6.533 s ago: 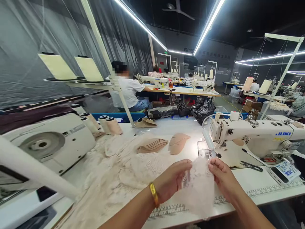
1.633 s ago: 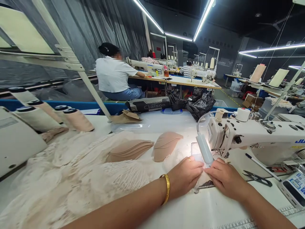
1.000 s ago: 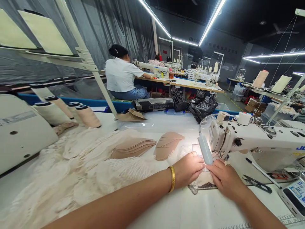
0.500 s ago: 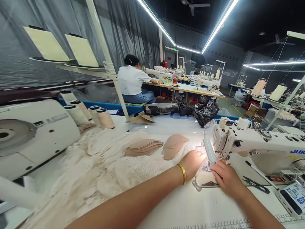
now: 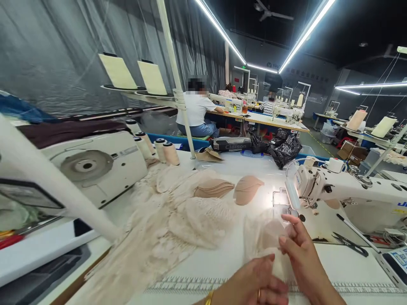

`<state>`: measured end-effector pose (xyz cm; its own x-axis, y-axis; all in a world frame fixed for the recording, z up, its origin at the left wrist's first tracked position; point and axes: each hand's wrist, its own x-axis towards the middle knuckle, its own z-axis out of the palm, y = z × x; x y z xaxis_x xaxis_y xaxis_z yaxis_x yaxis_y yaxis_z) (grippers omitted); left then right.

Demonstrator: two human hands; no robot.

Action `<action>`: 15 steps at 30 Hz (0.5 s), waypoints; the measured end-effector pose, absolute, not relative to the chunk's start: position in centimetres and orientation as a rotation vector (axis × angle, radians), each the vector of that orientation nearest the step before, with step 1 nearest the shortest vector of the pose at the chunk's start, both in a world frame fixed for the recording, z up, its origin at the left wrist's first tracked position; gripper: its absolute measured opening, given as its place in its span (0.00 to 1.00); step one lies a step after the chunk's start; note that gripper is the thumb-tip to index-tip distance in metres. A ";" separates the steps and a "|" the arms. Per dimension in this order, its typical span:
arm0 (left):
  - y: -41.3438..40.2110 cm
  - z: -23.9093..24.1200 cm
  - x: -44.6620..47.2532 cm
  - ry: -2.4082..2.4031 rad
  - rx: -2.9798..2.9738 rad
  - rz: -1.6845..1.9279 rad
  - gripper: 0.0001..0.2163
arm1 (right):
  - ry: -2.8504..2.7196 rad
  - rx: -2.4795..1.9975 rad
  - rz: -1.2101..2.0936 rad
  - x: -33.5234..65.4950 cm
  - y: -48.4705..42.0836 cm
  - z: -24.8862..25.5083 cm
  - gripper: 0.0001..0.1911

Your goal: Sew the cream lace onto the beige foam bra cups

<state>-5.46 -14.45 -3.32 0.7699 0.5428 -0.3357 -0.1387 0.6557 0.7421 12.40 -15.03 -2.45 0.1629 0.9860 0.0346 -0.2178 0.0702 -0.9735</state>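
A piece of sheer pale fabric with a beige cup-shaped panel (image 5: 269,234) is off the sewing machine's needle area, in front of it and close to me. My right hand (image 5: 303,250) grips its right side, thumb and index finger near the panel. Below it, my left hand (image 5: 251,279) curls round the fabric's lower edge; its fingers are partly smeared by motion. The white sewing machine (image 5: 356,186) stands just beyond, with a lit lamp (image 5: 291,194) beside its needle. Folds hide part of the fabric.
Left of my hands lies a heap of cream lace (image 5: 178,220), with beige cup pieces (image 5: 248,189) behind it. Black snips (image 5: 349,243) and a control panel (image 5: 396,262) are at right. A printed ruler (image 5: 190,286) runs along the front. Thread cones (image 5: 171,153) stand at back left.
Both hands have drawn back from the needle area toward me, bringing the fabric off the machine. The view has turned a little to the left.
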 end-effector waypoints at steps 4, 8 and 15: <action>-13.2 -1.6 -4.9 0.668 0.559 0.836 0.28 | -0.948 -0.994 1.120 11.9 -18.4 -4.8 0.33; -12.4 0.2 -4.2 0.699 0.544 0.916 0.28 | -0.986 -1.021 1.149 12.1 -20.0 -5.8 0.41; -12.9 1.0 -3.9 0.555 0.390 0.780 0.20 | -1.044 -1.097 0.962 12.5 -20.6 -6.2 0.34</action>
